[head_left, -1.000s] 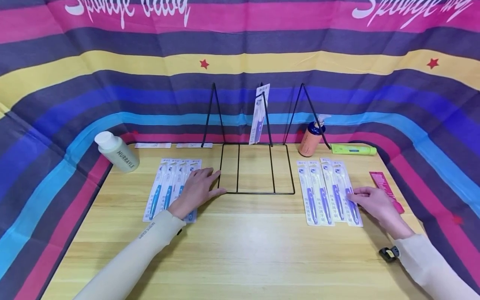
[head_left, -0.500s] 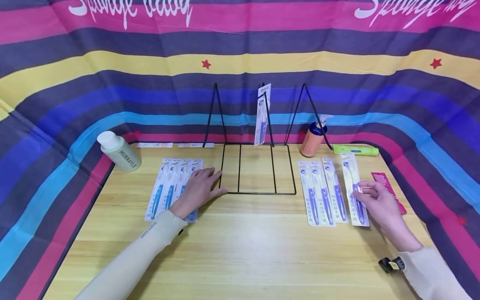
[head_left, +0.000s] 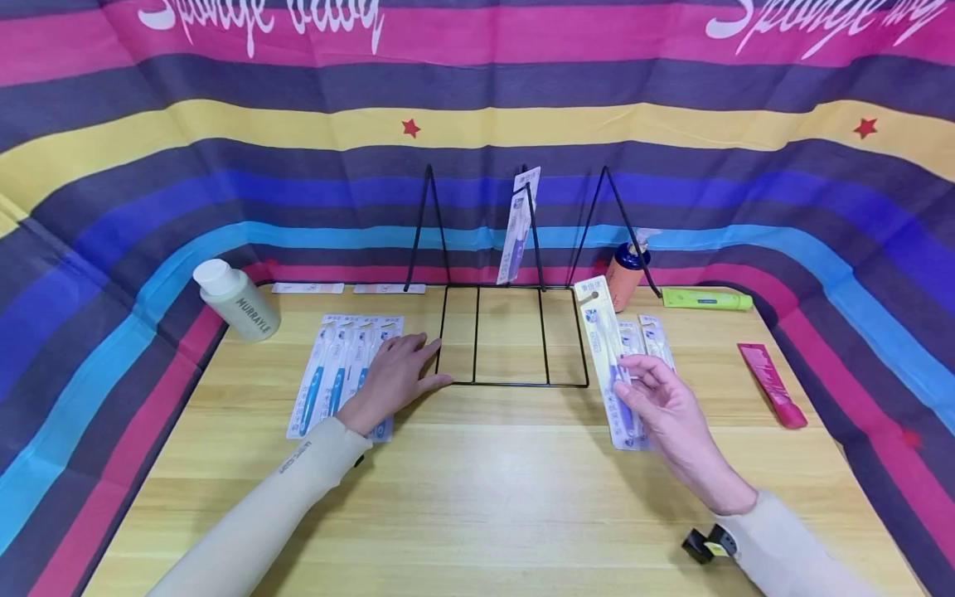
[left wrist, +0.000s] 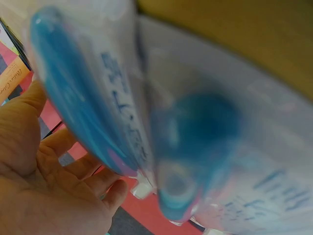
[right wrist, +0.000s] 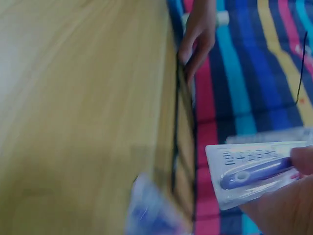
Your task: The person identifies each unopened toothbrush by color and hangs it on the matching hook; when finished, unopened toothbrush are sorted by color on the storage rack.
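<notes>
My right hand [head_left: 667, 406] pinches a packaged purple toothbrush [head_left: 608, 361], tilted above the remaining purple toothbrush packs [head_left: 655, 336], which it partly hides. The lower end of the held pack [right wrist: 254, 171] shows in the right wrist view. My left hand [head_left: 395, 369] rests with relaxed fingers at the left edge of a black wire rack [head_left: 515, 384]. Under that hand and wrist lie several blue toothbrush packs [head_left: 317, 385], which loom blurred in the left wrist view. One purple toothbrush pack [head_left: 518, 224] hangs on the rack's middle upright.
A grey-green bottle [head_left: 242, 307] leans at the back left. An orange pump bottle [head_left: 625, 278] stands behind the rack's right upright, beside a green tube [head_left: 705, 298]. At right lies a pink tube [head_left: 772, 385]. Two flat packs [head_left: 307, 288] lie along the back edge. A striped cloth surrounds the table.
My right hand has picked up the rightmost purple toothbrush pack and carried it left over the other packs. The pink tube is now uncovered. The hanging pack swings slightly; my left hand stays put.
</notes>
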### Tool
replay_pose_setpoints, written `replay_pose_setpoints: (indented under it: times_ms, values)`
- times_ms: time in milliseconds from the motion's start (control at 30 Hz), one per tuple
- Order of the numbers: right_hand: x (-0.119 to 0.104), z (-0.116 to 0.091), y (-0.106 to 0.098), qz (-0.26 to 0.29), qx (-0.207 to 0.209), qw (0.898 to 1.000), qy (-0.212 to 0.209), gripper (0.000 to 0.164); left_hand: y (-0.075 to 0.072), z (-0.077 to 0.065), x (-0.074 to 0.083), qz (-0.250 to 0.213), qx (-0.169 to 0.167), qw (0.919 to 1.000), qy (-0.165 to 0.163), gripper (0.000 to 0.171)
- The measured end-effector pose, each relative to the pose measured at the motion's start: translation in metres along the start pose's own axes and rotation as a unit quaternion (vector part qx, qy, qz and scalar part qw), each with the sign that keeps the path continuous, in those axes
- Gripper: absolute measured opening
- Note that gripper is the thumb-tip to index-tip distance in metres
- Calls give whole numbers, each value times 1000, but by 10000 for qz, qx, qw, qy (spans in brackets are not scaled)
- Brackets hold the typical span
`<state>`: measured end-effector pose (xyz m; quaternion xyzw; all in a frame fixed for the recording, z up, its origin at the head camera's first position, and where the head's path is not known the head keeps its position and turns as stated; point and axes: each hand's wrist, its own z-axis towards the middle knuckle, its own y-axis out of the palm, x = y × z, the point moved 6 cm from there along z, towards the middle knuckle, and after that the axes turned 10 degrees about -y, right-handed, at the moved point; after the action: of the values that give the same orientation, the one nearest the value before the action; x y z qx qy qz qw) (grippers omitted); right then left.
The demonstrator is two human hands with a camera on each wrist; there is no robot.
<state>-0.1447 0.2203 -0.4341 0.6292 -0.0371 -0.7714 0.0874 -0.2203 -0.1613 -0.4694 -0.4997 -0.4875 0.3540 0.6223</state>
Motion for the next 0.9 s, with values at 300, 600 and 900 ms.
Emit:
replay_pose_setpoints:
  times_ms: [300, 600, 900]
  values:
    - [-29, 14, 55, 182, -264, 9871, -1568, 32, -1, 0, 2, -59, -9, 10000, 13, 76]
    - [-24, 20, 78, -456, -650, 9850, -1529, 26, -1, 0, 3, -37, -6, 10000, -4, 76]
    - [-8, 48, 91, -156, -844, 9930, -814, 38, -3, -1, 4, -21, 56, 10000, 43, 74]
